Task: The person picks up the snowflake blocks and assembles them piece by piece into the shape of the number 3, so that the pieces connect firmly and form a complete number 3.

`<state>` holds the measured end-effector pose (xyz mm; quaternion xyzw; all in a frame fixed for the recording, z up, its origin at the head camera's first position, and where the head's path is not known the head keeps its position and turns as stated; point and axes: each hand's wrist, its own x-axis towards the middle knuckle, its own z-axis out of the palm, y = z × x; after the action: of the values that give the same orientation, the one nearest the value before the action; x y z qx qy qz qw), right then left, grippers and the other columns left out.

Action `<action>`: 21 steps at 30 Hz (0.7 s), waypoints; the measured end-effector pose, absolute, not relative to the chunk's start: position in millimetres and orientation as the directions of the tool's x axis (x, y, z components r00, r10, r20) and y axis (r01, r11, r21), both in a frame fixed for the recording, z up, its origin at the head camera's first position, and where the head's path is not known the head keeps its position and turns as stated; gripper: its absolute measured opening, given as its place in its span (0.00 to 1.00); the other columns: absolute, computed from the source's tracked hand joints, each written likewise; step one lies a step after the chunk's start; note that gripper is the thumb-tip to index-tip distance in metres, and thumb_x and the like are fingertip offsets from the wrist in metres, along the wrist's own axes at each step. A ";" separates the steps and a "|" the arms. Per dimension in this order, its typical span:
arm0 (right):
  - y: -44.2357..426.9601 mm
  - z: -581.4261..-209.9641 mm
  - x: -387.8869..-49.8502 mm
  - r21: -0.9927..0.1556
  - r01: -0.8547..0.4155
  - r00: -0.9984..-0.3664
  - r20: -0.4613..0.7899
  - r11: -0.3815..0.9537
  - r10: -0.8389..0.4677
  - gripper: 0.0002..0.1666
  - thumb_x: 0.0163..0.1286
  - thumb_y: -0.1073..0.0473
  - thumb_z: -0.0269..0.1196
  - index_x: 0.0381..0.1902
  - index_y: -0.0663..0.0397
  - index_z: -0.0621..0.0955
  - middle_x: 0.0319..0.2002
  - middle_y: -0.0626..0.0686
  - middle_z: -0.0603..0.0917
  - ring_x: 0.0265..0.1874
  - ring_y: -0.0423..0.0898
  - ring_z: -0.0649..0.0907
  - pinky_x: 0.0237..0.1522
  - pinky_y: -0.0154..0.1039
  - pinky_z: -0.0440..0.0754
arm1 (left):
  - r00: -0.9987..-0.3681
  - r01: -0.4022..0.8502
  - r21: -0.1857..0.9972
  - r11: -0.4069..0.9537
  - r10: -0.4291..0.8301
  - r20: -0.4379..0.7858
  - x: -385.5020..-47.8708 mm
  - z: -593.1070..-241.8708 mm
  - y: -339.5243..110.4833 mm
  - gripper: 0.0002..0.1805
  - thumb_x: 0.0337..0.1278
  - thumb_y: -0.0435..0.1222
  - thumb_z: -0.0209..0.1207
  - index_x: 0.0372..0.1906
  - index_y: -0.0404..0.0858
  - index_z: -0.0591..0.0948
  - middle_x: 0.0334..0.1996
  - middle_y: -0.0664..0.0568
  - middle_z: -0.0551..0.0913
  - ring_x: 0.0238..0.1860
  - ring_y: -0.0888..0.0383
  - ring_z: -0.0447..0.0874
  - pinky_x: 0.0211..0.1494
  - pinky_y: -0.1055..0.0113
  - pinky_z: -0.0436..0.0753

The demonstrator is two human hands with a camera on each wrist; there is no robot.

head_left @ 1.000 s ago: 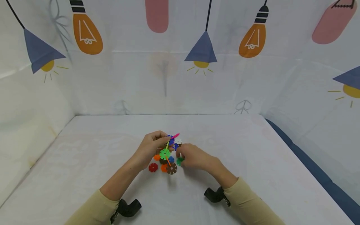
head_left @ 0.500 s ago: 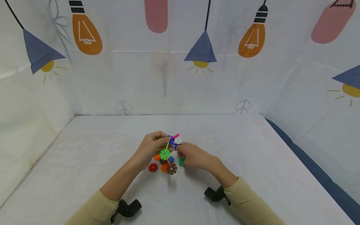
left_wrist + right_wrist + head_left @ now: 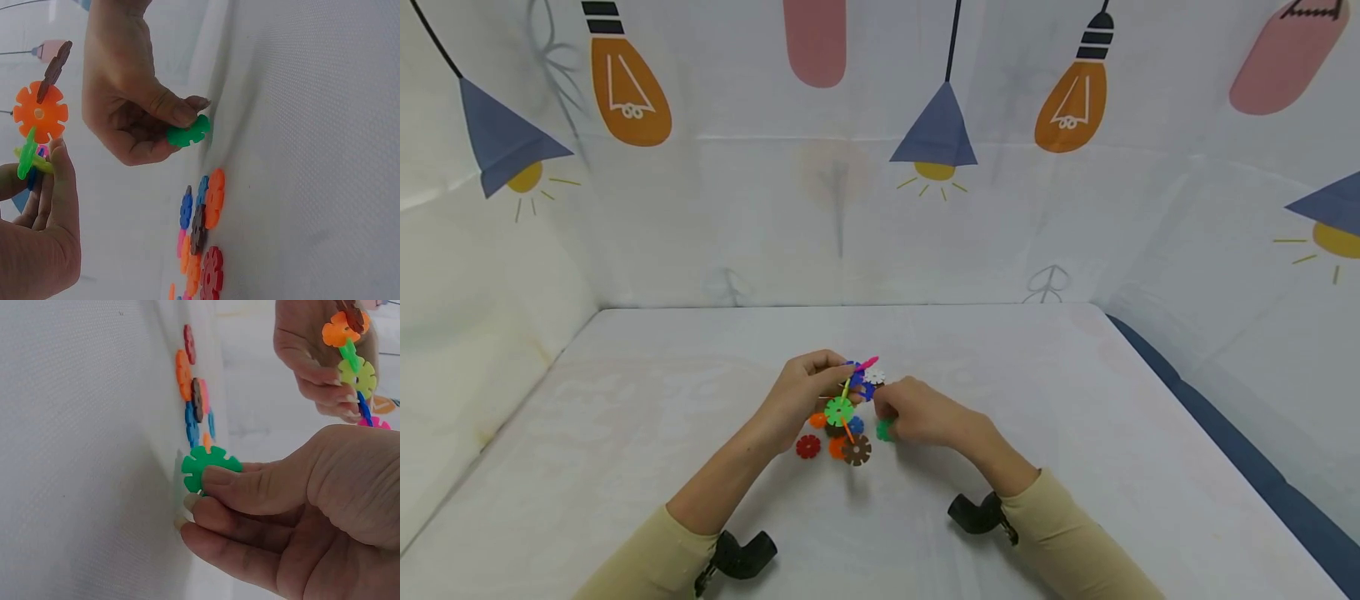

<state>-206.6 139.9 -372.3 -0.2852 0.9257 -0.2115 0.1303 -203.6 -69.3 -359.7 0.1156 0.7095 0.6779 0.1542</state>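
My left hand (image 3: 801, 396) holds a chain of interlocking notched plastic discs above the table. In the right wrist view the chain runs from a brown disc (image 3: 351, 314) through an orange disc (image 3: 337, 330), a green one (image 3: 349, 356) and a yellow-green one (image 3: 358, 378) to a blue (image 3: 364, 407) and a pink one (image 3: 377, 422). Pinched between thumb and fingers of my right hand (image 3: 928, 417) is a loose green disc (image 3: 201, 464), low over the table. It is apart from the chain.
Several loose discs lie on the white table (image 3: 647, 467) below the chain, among them a red disc (image 3: 808, 447), an orange disc (image 3: 215, 197), a blue disc (image 3: 856, 425) and a dark brown disc (image 3: 198, 229). A printed white curtain (image 3: 737, 208) stands behind the table.
My right hand has shifted slightly to the right with the green disc, which has turned between the fingers. The left hand and its chain have stayed nearly still.
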 end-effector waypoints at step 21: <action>147.0 -364.9 -212.7 -0.637 -0.386 -0.850 -0.034 0.667 -0.525 0.03 0.68 0.68 0.60 0.37 0.55 0.79 0.29 0.56 0.86 0.22 0.41 0.81 0.26 0.37 0.82 | -0.920 -0.052 0.998 0.043 0.386 -0.065 -203.5 -359.2 -71.0 0.16 0.71 0.45 0.55 0.45 0.35 0.77 0.30 0.52 0.86 0.38 0.53 0.87 0.55 0.58 0.80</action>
<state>-212.7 147.0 -364.9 -0.2513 0.9065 -0.3215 0.1080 -203.5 -71.0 -359.2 0.1187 0.7041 0.6814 0.1609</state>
